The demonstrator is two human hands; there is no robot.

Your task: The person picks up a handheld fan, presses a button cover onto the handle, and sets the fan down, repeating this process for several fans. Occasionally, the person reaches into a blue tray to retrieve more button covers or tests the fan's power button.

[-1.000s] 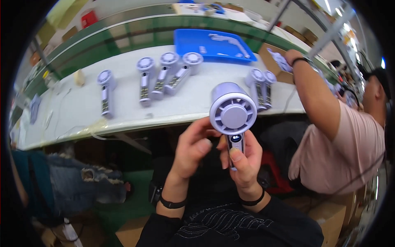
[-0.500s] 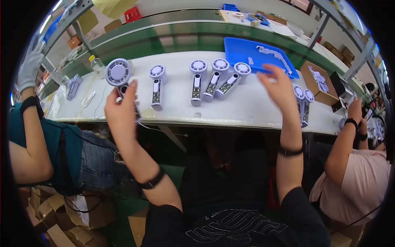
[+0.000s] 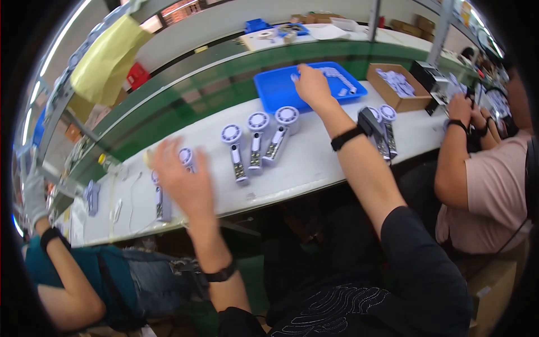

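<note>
Since the earlier frame, the left hand (image 3: 185,175) has let go of its fan, and the right hand (image 3: 312,85) has moved to the blue tray (image 3: 273,92). Well left of the tray, the left hand, blurred, is spread and released at two lavender fans (image 3: 163,206) on the white surface (image 3: 306,154). Three more fans (image 3: 256,140) lie before the tray's left part. The right hand reaches over the tray; whether it grasps anything, I cannot tell. Right of the tray are two other fans (image 3: 388,114) and a carton (image 3: 414,103).

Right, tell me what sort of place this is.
Probably a factory assembly line: several matching lavender handheld fans on a long white bench, a blue tray holding loose parts, and another worker to the right all suggest it.
</note>
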